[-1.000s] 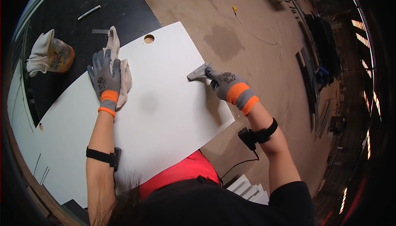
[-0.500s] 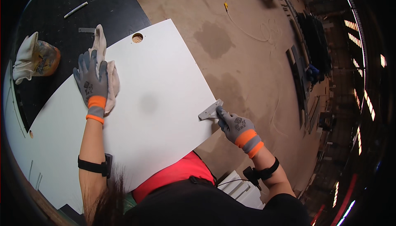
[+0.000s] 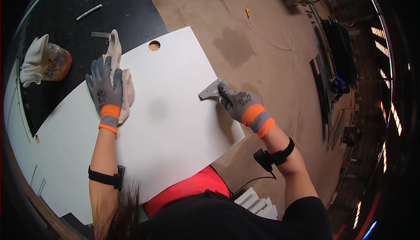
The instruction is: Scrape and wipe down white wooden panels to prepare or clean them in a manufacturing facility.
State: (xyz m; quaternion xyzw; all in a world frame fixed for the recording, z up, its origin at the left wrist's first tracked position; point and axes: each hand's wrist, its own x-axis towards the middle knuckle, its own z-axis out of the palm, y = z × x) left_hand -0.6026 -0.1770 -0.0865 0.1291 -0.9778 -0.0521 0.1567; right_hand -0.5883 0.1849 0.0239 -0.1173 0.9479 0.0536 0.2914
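A white panel (image 3: 166, 130) lies in front of me, with a round hole (image 3: 154, 46) near its far edge. My left hand (image 3: 106, 84), in a grey glove with an orange cuff, lies flat with fingers spread on a beige cloth (image 3: 127, 94) at the panel's left side. My right hand (image 3: 240, 103), gloved alike, is closed around the handle of a metal scraper (image 3: 210, 90). The wide blade sits at the panel's right edge, reaching over the white surface. The palm side of the right glove is hidden.
A black board (image 3: 135, 10) lies under the panel's far left, bearing a stained jar (image 3: 58, 62) with a white cloth (image 3: 35, 62), a white marker-like stick (image 3: 89, 12) and a flat metal strip (image 3: 100, 34). A yellow-ended cable (image 3: 247, 12) crosses the floor. Another person (image 3: 337, 86) is far right.
My right hand and the scraper have moved away from me and slightly left along the panel's right edge. My left hand stays on the cloth. The whole view has shifted slightly.
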